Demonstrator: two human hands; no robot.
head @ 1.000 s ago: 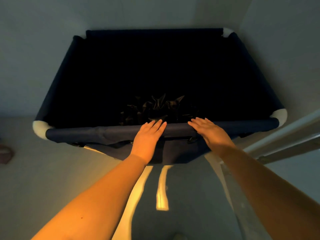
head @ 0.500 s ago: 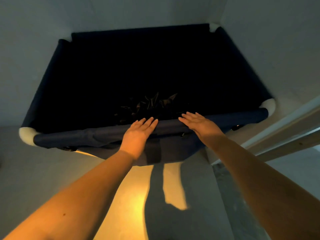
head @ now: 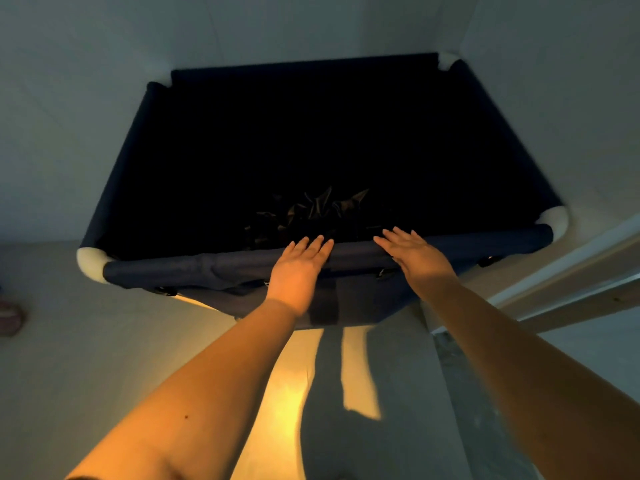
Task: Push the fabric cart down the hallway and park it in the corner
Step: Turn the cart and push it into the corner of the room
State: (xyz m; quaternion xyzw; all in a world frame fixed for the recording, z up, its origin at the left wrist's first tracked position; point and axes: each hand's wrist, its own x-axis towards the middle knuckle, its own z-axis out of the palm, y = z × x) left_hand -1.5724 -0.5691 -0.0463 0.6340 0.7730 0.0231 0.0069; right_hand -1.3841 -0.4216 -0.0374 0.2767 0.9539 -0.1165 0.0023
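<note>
A dark navy fabric cart (head: 180,268) with white rounded corner caps fills the middle of the view, set into the corner where two pale walls meet. Its inside is very dark, with crumpled dark material (head: 322,213) at the bottom near me. My left hand (head: 299,268) lies flat, palm down, on the cart's near rim, fingers straight and pointing forward. Beside it, my right hand (head: 414,252) rests the same way on that rim, fingers spread. Neither hand wraps around the rail.
Pale walls (head: 69,133) stand close behind and to the right of the cart. A white door frame or ledge (head: 568,271) runs along the right. Warm light patches fall on the floor (head: 291,393) between my arms. A reddish object (head: 10,317) sits at the far left.
The cart's far right corner now sits closer against the corner of the walls. My hands stay flat on the near rim throughout, fingers spread slightly more.
</note>
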